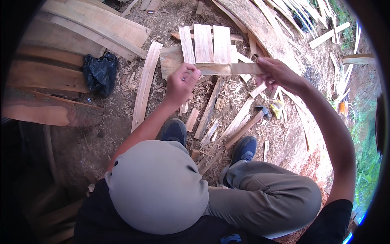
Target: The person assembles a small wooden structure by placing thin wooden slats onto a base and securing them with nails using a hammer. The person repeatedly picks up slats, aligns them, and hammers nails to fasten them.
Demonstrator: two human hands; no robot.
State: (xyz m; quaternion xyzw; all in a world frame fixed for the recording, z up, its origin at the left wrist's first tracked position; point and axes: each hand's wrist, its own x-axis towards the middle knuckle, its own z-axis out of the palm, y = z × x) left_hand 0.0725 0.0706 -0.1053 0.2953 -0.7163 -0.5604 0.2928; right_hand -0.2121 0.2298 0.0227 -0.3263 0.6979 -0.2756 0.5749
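My right hand [278,75] pinches the right end of a short, flat wooden slat [245,68], which is slightly blurred and reaches left over a larger plank. My left hand [183,83] has its fingers curled together near the left part of that wooden plank [215,69]; whatever they may hold is hidden. Just beyond, three pale boards [203,44] lie side by side, their near ends by the plank. Between my shoes and to their right rests a hammer [245,129], its dark head pointing away from me.
Left of my left hand lies a long curved board [146,86], with a black plastic bag [100,74] farther left. Large planks [93,20] are stacked at the far left. A yellow wrapper-like thing [277,109] lies by the hammer. Wood chips and offcuts cover the ground.
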